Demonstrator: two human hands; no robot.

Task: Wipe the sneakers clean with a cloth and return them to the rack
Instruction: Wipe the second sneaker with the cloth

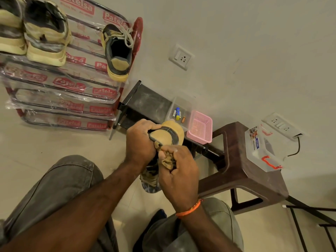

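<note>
A tan and black sneaker (169, 133) is held up in front of me, heel end away from me. My left hand (140, 142) grips its left side. My right hand (179, 171) is closed on a crumpled tan cloth (167, 159), pressed against the sneaker's right side. The lower part of the sneaker is hidden behind both hands. Its matching sneaker (117, 51) stands on the top shelf of the plastic-wrapped rack (63, 84) at the upper left.
A worn cream and black pair (36, 31) sits on the rack's top left. A dark metal stand (145, 102), a clear tub with small items (179, 113), a pink basket (200, 128), a brown stool (240, 171) with a clear box (261, 150) line the wall. My knees are below.
</note>
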